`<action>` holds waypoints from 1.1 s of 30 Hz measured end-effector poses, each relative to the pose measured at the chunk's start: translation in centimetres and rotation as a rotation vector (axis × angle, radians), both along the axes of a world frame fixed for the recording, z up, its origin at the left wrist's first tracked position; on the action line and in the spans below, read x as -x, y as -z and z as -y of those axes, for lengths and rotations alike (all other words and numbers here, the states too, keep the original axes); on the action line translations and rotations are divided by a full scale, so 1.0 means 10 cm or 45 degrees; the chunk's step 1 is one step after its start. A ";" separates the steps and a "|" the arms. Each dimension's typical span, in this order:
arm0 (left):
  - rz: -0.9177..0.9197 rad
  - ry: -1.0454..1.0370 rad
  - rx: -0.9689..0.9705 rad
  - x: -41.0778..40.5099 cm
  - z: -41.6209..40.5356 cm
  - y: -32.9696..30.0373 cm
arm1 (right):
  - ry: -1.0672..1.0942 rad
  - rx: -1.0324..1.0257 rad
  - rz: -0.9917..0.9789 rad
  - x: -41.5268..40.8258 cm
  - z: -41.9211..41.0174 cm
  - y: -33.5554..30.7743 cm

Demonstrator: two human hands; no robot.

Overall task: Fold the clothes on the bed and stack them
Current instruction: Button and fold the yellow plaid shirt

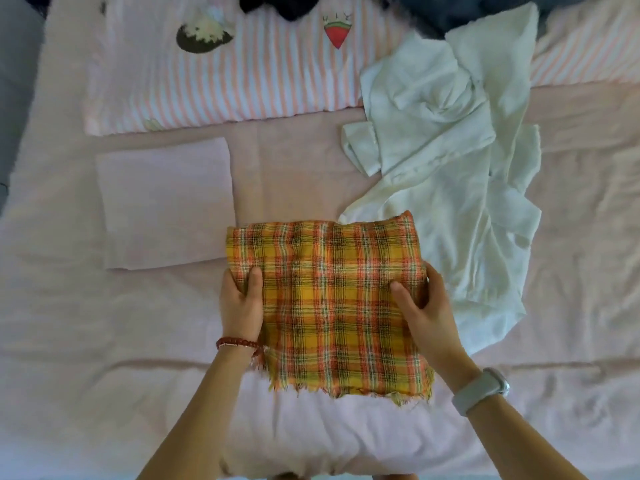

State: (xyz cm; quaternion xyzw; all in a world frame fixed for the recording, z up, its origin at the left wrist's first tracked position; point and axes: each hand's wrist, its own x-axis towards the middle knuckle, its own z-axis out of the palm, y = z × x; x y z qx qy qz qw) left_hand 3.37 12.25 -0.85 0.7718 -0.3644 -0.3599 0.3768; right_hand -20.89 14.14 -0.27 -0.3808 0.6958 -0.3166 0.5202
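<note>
the folded plaid cloth point(325, 306) lies on the bed point(104, 341), its fringed edge nearest the person. left hand point(241, 303) and right hand point(424, 306) pinch its opposite sides, fingers curled under; the folded pink cloth point(164, 202) lies up-left, nearer the left hand.

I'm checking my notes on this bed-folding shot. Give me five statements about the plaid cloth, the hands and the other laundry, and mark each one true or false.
1. Both hands grip the plaid cloth, the left hand at its left edge and the right hand at its right edge. True.
2. The plaid cloth lies on top of the folded pink cloth. False: the pink one lies apart, to its upper left.
3. The white garment is neatly folded. False: it lies crumpled and spread out.
4. The plaid cloth's near edge is frayed. True.
5. The smartwatch is on the left wrist. False: it is on the right; the left wears a beaded bracelet.
</note>
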 end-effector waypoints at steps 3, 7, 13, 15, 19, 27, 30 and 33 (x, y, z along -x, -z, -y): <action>0.061 -0.111 0.049 -0.69 0.22 -0.22 | -0.198 0.140 -0.134 -0.64 0.32 -0.13; 0.201 -0.228 0.128 -1.68 0.67 -0.35 | -0.284 0.286 0.009 -1.70 0.87 -0.18; 0.172 -0.221 0.019 -2.73 1.27 -0.08 | -0.377 0.327 -0.086 -2.76 1.55 0.09; 0.302 -0.046 -0.217 -2.88 1.32 0.13 | -0.475 0.164 -0.297 -2.91 1.63 0.22; 0.937 0.412 -0.291 -2.85 1.25 0.41 | -0.614 0.356 -1.026 -3.14 1.55 0.31; 1.188 0.899 -0.244 -2.81 1.37 0.78 | -1.206 0.472 -1.398 -3.26 1.82 0.61; 1.166 1.001 -0.416 -2.92 1.36 0.93 | -1.378 0.350 -1.473 -3.17 1.89 0.77; 1.161 1.063 -0.554 -2.91 1.45 0.84 | -1.428 0.287 -1.435 -3.17 1.96 0.76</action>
